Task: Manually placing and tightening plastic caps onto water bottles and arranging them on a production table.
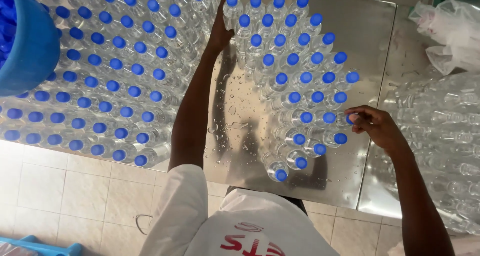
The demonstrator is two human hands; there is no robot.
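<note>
Wet shiny steel tabletop (250,136). Your right hand (376,127) pinches blue cap of clear plastic bottle (350,119); left hand (220,32), open, steadies bottle cluster (295,71). Keep bottle upright, press gently.

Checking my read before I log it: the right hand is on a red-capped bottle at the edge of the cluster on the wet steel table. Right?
Not quite. The cap is blue, not red, as the head view shows. The right hand is on a blue-capped bottle at the edge of the cluster on the wet steel table.
</note>
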